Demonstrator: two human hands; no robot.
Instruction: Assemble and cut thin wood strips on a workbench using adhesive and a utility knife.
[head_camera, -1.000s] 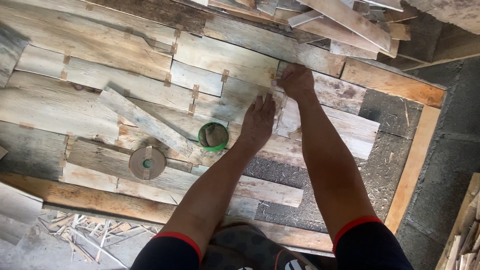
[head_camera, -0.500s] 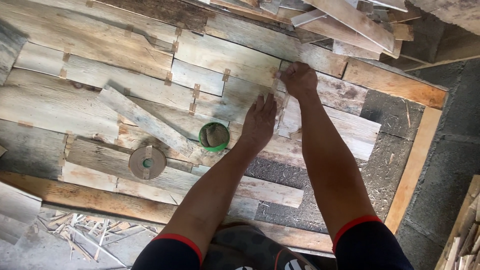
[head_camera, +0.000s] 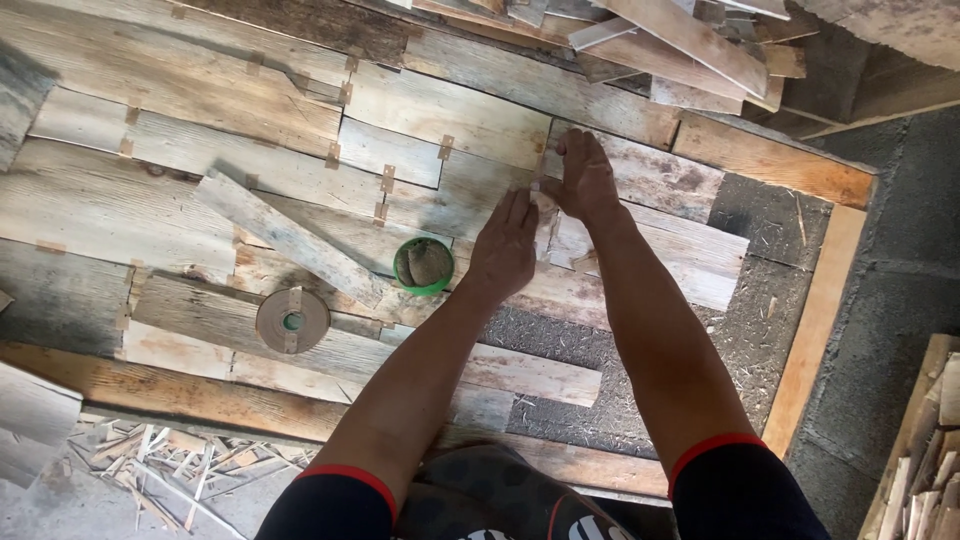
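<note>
My left hand lies flat, fingers together, on weathered wood pieces laid edge to edge on a board. My right hand rests palm down just beyond it, fingers over the seam between two pieces, where a small strip of brown tape shows. Neither hand holds anything. Short tape strips bridge many other seams. A roll of brown tape lies to the left, and a small green tub sits just left of my left hand.
A loose plank lies diagonally over the pieces. Bare dark board shows at right inside a wooden frame. Scrap planks are piled at the top, thin splinters at bottom left, more wood at right.
My right hand has slid slightly along the seam, and my left hand has stayed flat beside it. The view has shifted a little.
</note>
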